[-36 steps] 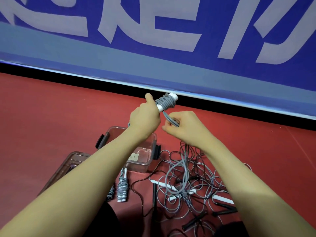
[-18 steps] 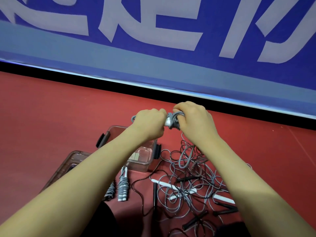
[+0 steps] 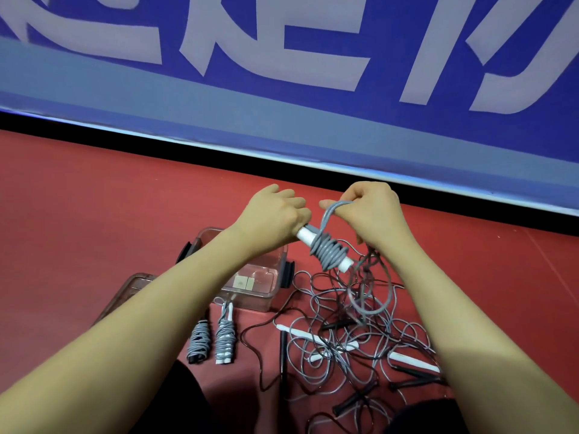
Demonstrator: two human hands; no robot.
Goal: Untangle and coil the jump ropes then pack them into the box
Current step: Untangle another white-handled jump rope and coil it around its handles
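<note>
My left hand grips the near end of a pair of white jump rope handles, which tilt down to the right with grey cord wound round their middle. My right hand pinches a loop of that grey cord just above the handles; the loose cord hangs from it to the tangled pile. The clear plastic box stands open on the floor under my left forearm. Two coiled ropes lie side by side in front of the box.
A brown transparent lid lies left of the box. Black and white handles are scattered in the tangle on the red floor. A blue banner wall with white lettering runs across the back.
The wound handles have tipped from pointing up to slanting down to the right. My right hand went from below the bundle, over it, to above it, carrying another turn of cord.
</note>
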